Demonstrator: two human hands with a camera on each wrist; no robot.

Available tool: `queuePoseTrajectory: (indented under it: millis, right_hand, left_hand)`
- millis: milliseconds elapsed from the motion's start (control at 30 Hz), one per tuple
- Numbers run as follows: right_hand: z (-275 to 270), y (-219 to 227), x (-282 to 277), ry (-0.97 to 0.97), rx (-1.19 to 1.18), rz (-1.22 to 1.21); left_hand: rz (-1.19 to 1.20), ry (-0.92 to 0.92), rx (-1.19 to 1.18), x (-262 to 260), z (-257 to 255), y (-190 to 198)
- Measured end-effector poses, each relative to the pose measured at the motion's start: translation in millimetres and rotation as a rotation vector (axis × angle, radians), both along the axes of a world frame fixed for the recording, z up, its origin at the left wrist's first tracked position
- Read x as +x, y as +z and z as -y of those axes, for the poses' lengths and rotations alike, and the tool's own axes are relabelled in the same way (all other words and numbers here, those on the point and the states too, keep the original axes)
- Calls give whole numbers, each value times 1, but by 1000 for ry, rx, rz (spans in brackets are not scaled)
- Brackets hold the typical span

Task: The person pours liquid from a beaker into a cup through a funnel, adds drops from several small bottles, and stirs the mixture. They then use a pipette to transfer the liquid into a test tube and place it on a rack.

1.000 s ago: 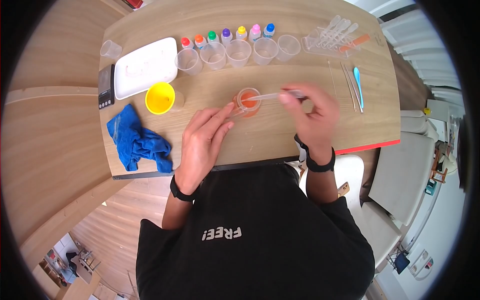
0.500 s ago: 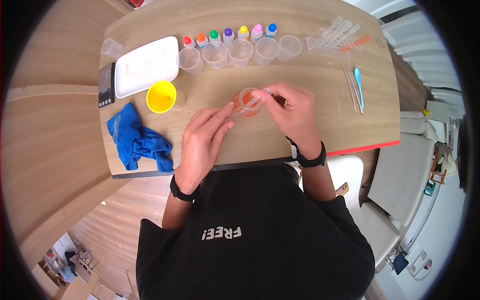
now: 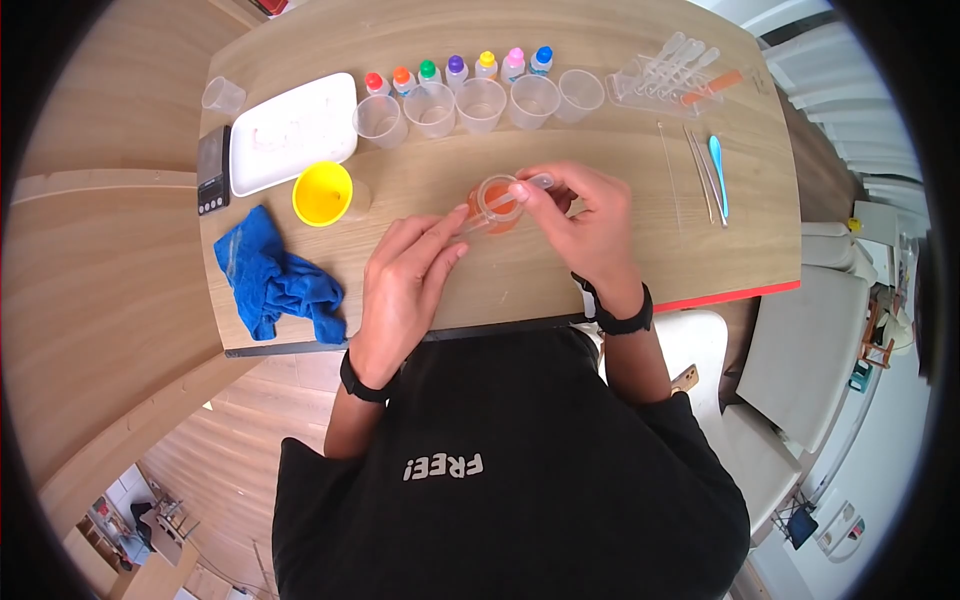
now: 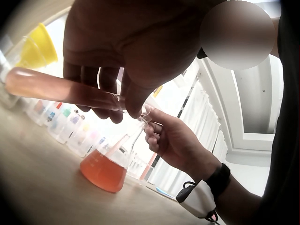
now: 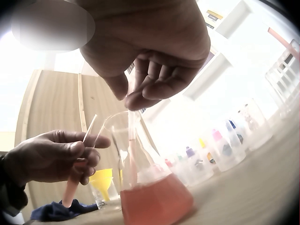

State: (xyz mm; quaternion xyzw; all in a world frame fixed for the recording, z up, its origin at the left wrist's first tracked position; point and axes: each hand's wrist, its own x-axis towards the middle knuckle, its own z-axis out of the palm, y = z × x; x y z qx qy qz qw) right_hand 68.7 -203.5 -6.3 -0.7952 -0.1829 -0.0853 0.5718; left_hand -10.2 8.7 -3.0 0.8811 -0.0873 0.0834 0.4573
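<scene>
My left hand [image 3: 400, 275] grips a glass test tube [image 4: 51, 89] near its mouth; pinkish-orange liquid fills much of the tube, which tilts in the left wrist view. Beside it on the table stands a clear conical flask [image 4: 105, 171] with orange liquid in its lower part. Above the flask's mouth, my right hand [image 3: 580, 215] pinches a clear plastic dropper pipette [image 5: 132, 129] between thumb and fingers. The pipette's stem runs down through the flask's neck toward the liquid. Its upper part is partly hidden by the right hand.
Several clear cups [image 3: 480, 105] and colour-capped bottles [image 3: 455, 70] line the back. Leftward are a white tray [image 3: 335, 95], a scale [image 3: 212, 170], a yellow funnel [image 3: 322, 194] and a blue cloth [image 3: 270, 280]. A tube rack [image 3: 630, 95] and a blue spoon [image 3: 716, 165] lie right.
My right hand has come left from the flask's right side to over its mouth, bringing the pipette from nearly level to pointing down into the flask. The left hand has stayed put.
</scene>
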Motion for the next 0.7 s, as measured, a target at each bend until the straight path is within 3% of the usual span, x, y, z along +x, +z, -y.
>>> queuePoseTrajectory:
  millis: [200, 367, 700]
  right_hand:
    - [10, 3, -5, -70, 125, 16]
    - [28, 10, -8, -173, 486, -16]
    - [42, 20, -15, -140, 530, -50]
  left_hand:
    - [-34, -6, 15, 0, 0, 3]
    - [-59, -12, 37, 1, 1, 3]
    - [-40, -16, 33, 2, 4, 4]
